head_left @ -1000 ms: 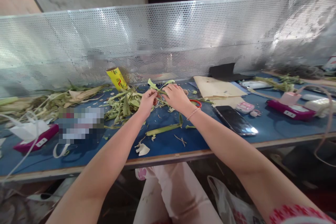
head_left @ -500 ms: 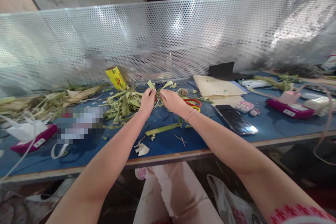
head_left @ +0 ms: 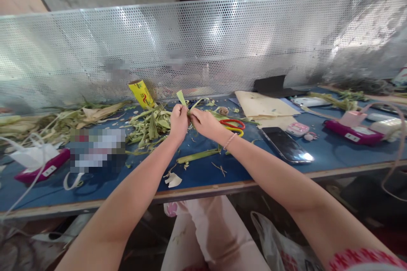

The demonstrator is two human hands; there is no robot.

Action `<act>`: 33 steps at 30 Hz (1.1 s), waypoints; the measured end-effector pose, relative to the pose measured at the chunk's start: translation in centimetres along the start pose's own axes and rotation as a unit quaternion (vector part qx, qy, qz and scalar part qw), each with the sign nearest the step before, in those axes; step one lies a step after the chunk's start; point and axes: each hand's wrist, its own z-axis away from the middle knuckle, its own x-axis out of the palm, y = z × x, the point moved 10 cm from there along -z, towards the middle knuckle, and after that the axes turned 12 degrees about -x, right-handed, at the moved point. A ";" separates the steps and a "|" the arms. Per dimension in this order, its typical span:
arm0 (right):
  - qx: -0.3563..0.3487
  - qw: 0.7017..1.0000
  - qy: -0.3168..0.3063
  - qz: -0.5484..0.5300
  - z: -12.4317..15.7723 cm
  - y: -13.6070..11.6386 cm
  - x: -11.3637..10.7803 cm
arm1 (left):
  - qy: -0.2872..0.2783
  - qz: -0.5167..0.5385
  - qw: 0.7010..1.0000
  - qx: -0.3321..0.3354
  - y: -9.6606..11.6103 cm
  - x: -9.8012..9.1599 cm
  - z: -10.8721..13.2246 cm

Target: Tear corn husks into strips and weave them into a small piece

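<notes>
Both my hands meet over the blue table (head_left: 203, 175), fingers closed. My left hand (head_left: 179, 122) pinches a pale green leaf strip (head_left: 181, 97) that sticks up above its fingertips. Close beside it, my right hand (head_left: 203, 122) grips a thinner part of the strip (head_left: 199, 102), which curves out over the knuckles. The fingers hide where the two parts meet. Left of my hands lies a heap of green husk pieces (head_left: 151, 127). Scissors with red and yellow handles (head_left: 233, 125) rest just right of my right wrist. A cut green stalk (head_left: 197, 156) lies below my hands.
A yellow cardboard tube (head_left: 141, 94) stands tilted at the back, before a perforated metal screen (head_left: 216, 51). Dry husks (head_left: 92, 116) lie far left. To the right are a phone (head_left: 288, 145), brown paper (head_left: 263, 105) and a purple power strip (head_left: 352, 132). A white scrap (head_left: 173, 180) lies near the front edge.
My hands have drawn closer together and their grip has shifted. The left strip now stands taller above my left hand, and the right strip has turned thinner and more curved.
</notes>
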 end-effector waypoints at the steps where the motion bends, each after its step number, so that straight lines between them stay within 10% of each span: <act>1: 0.002 1.000 0.006 -0.007 0.0 0.0 -0.1 | 0.012 0.004 1.000 0.001 0.1 -0.2 0.0; 17: 0.023 0.985 0.083 -0.148 -0.3 0.7 -0.7 | 0.026 0.235 0.970 -0.056 -0.1 -0.5 0.4; 27: -0.066 0.993 0.094 0.004 0.4 -0.3 -3.0 | -0.090 0.148 0.984 -0.036 0.3 0.3 -0.6; 33: -0.059 0.964 0.130 0.225 1.3 -0.8 -6.2 | -0.088 -0.103 0.984 0.117 2.3 0.7 -0.3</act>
